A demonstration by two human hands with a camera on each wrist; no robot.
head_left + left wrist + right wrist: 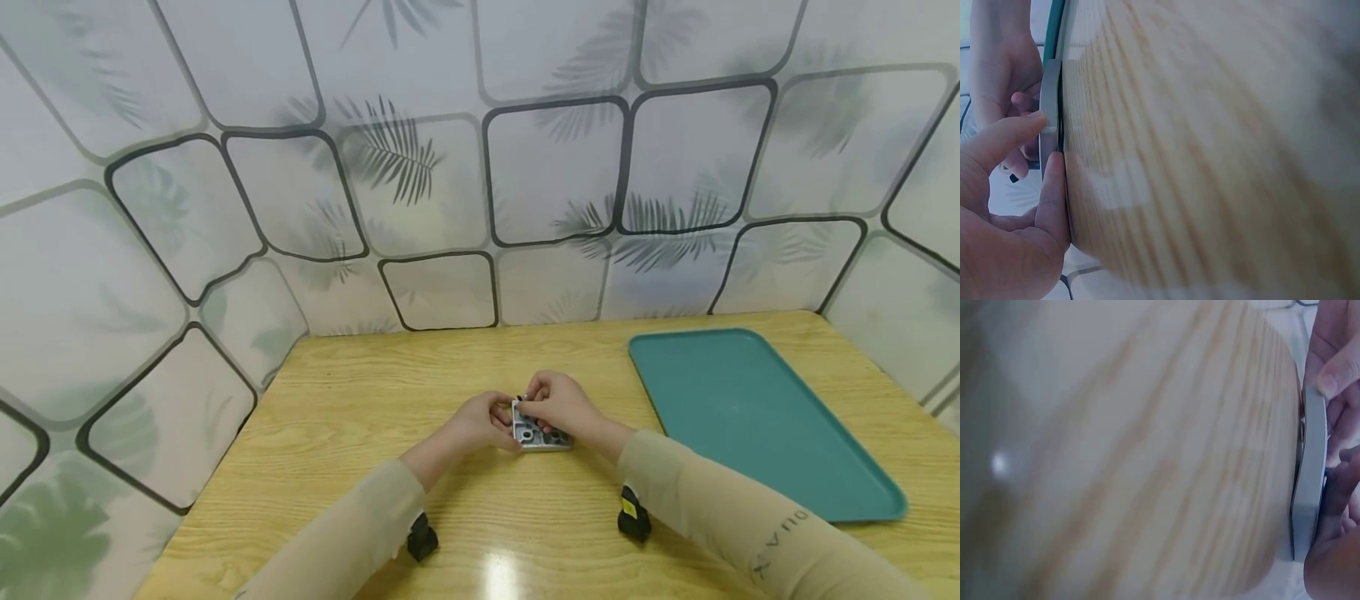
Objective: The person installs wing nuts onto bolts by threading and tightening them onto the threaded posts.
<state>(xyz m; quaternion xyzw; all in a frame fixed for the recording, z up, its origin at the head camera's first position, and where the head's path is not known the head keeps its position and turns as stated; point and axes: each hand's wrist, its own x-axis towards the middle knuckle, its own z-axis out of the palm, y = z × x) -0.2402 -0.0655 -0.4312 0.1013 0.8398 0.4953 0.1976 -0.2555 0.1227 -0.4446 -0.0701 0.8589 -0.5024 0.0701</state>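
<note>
A small silver-grey metal plate point(542, 447) with raised round bosses lies on the wooden table between the two hands. My left hand point(485, 419) grips its left edge; in the left wrist view the thumb and fingers point(1052, 194) press on its side wall. Reaching over the upper part of the plate, my right hand point(558, 402) has its thumb and fingers bent together at a small black-tipped piece point(520, 398). In the left wrist view that black-tipped piece point(1014, 178) shows beyond the fingers, mostly hidden. From the right wrist, the plate's side point(1311, 487) appears edge-on.
A teal tray point(750, 408) lies on the right of the wooden table point(360, 392). Behind and to the left hangs a patterned cloth or wall covering point(420, 183) that meets the table edges. Black wrist cameras point(633, 517) hang below both sleeves.
</note>
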